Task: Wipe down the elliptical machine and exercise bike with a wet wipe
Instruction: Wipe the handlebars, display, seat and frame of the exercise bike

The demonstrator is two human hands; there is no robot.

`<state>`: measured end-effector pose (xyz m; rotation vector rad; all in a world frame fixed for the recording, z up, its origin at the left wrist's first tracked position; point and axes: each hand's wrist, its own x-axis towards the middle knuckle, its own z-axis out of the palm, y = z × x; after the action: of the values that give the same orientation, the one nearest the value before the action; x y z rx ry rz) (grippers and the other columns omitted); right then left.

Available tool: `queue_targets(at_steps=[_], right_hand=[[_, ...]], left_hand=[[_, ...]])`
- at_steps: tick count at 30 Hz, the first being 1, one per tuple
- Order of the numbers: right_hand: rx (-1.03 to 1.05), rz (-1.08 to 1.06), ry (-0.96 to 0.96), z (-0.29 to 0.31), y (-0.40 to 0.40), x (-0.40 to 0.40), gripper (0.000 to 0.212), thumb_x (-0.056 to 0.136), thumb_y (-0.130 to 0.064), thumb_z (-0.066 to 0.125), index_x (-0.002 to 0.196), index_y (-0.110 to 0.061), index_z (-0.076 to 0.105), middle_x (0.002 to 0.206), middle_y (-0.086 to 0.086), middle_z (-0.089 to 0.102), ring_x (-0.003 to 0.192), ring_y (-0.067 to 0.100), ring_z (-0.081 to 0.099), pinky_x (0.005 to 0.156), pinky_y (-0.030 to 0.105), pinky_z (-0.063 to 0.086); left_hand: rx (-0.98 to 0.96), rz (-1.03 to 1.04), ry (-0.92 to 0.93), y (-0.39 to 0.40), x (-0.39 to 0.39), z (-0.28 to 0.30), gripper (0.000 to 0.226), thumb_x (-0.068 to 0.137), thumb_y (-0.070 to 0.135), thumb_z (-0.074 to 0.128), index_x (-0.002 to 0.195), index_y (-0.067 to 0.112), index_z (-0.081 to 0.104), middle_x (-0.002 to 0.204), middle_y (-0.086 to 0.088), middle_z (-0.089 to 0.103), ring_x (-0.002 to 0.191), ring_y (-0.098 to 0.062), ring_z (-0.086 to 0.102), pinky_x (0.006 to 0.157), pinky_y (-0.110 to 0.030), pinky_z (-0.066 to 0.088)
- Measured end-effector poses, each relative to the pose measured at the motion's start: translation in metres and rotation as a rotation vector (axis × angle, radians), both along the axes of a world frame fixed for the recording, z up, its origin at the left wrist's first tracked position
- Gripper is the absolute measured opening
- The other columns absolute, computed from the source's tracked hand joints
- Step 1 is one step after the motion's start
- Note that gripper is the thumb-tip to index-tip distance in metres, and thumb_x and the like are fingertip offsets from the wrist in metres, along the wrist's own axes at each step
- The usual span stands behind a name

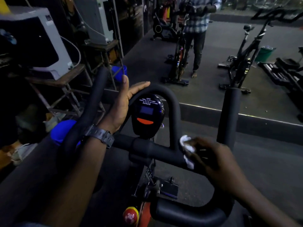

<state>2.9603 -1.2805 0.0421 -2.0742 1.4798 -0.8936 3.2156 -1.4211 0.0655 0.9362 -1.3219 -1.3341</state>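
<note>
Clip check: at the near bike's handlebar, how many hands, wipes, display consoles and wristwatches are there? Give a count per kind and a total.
Hands: 2 (left hand, right hand)
Wet wipe: 1
Display console: 1
Wristwatch: 1
Total: 5

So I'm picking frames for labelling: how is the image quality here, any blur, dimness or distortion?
Head view: dim overall with a bluish cast; the right hand and its wet wipe are motion-blurred, while the left hand on the handlebar is sharper; the console screen glows faintly; wide-angle bending shows at the edges, and the background bikes are soft.
</note>
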Motion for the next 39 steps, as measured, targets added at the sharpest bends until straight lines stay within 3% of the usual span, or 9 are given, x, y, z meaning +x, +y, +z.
queue_targets(at_steps=[6, 9, 12, 17, 24, 27, 31, 35, 39], right_hand=[[-0.136, 0.175, 0.223, 0.01, -0.002, 0.041, 0.01, 0.089, -0.041, 0.066, 0.089, -0.031, 0.063, 0.081, -0.013, 0.06, 0.074, 0.003, 0.055, 0.059, 0.025, 0.046], [-0.323, 0.426, 0.408, 0.013, -0.014, 0.091, 0.011, 0.087, -0.03, 0.071, 0.093, -0.025, 0.064, 0.092, -0.003, 0.058, 0.083, 0.016, 0.059, 0.048, 0.031, 0.051], [-0.378, 0.623, 0.593, -0.003, -0.017, 0.124, 0.021, 0.083, -0.033, 0.067, 0.069, -0.018, 0.068, 0.081, 0.0, 0.058, 0.072, 0.02, 0.059, 0.034, 0.022, 0.032], [-0.319, 0.87, 0.751, -0.001, -0.021, 0.116, 0.013, 0.094, -0.023, 0.057, 0.093, -0.011, 0.063, 0.105, 0.009, 0.062, 0.096, 0.028, 0.064, 0.073, 0.039, 0.054], [-0.249, 0.741, 0.772, 0.005, -0.004, 0.14, 0.028, 0.092, -0.034, 0.06, 0.115, -0.019, 0.062, 0.113, 0.0, 0.064, 0.099, 0.021, 0.065, 0.075, 0.031, 0.05], [-0.227, 0.697, 0.828, 0.01, -0.005, 0.137, 0.025, 0.095, -0.033, 0.057, 0.113, -0.016, 0.062, 0.114, 0.003, 0.061, 0.104, 0.025, 0.063, 0.074, 0.029, 0.05], [-0.388, 0.449, 0.783, 0.031, -0.032, 0.155, 0.033, 0.096, -0.024, 0.05, 0.126, -0.013, 0.059, 0.127, 0.005, 0.053, 0.116, 0.026, 0.053, 0.078, 0.034, 0.049], [-0.407, 0.473, 0.748, 0.026, -0.066, 0.216, 0.026, 0.091, -0.012, 0.05, 0.114, -0.006, 0.061, 0.118, 0.013, 0.055, 0.11, 0.031, 0.052, 0.066, 0.039, 0.047], [-0.36, 0.379, 0.733, 0.031, -0.097, 0.245, 0.019, 0.091, -0.02, 0.055, 0.108, -0.012, 0.061, 0.116, 0.009, 0.061, 0.106, 0.029, 0.06, 0.071, 0.034, 0.042]], left_hand=[[-0.022, 0.095, -0.055, 0.036, 0.017, -0.012, 0.087, 0.078, 0.094, 0.037, 0.132, 0.032, 0.066, 0.155, 0.003, 0.05, 0.148, -0.011, 0.038, 0.127, -0.045, 0.019], [0.016, 0.205, -0.1, 0.061, 0.022, -0.017, 0.086, 0.086, 0.085, 0.028, 0.139, 0.025, 0.057, 0.155, 0.003, 0.049, 0.146, -0.005, 0.038, 0.128, -0.038, 0.019], [0.056, 0.26, -0.185, 0.079, 0.026, -0.016, 0.09, 0.089, 0.082, 0.019, 0.143, 0.019, 0.056, 0.155, 0.004, 0.048, 0.143, -0.002, 0.039, 0.126, -0.032, 0.021], [0.079, 0.297, -0.261, 0.089, 0.034, -0.014, 0.091, 0.09, 0.083, 0.016, 0.14, 0.019, 0.059, 0.151, 0.009, 0.049, 0.14, 0.001, 0.038, 0.116, -0.016, 0.022], [0.053, 0.271, -0.194, 0.097, 0.052, -0.025, 0.102, 0.086, 0.078, 0.022, 0.142, -0.003, 0.051, 0.143, -0.008, 0.056, 0.13, -0.006, 0.052, 0.12, -0.026, 0.033], [0.073, 0.244, -0.198, 0.095, 0.067, -0.026, 0.085, 0.098, 0.065, 0.019, 0.139, -0.001, 0.054, 0.143, -0.014, 0.057, 0.128, -0.011, 0.055, 0.108, -0.013, 0.041], [0.006, 0.29, -0.208, 0.098, 0.082, -0.033, 0.093, 0.084, 0.075, 0.026, 0.132, 0.004, 0.064, 0.136, -0.007, 0.065, 0.131, -0.01, 0.056, 0.119, -0.026, 0.034], [-0.066, 0.482, -0.18, 0.099, 0.096, -0.047, 0.079, 0.09, 0.086, 0.018, 0.121, 0.037, 0.073, 0.126, 0.018, 0.069, 0.122, 0.005, 0.058, 0.113, -0.03, 0.038], [0.011, 0.692, -0.011, 0.091, 0.106, -0.057, 0.066, 0.068, 0.104, 0.021, 0.092, 0.067, 0.069, 0.118, 0.014, 0.074, 0.121, -0.01, 0.063, 0.115, -0.047, 0.04]])
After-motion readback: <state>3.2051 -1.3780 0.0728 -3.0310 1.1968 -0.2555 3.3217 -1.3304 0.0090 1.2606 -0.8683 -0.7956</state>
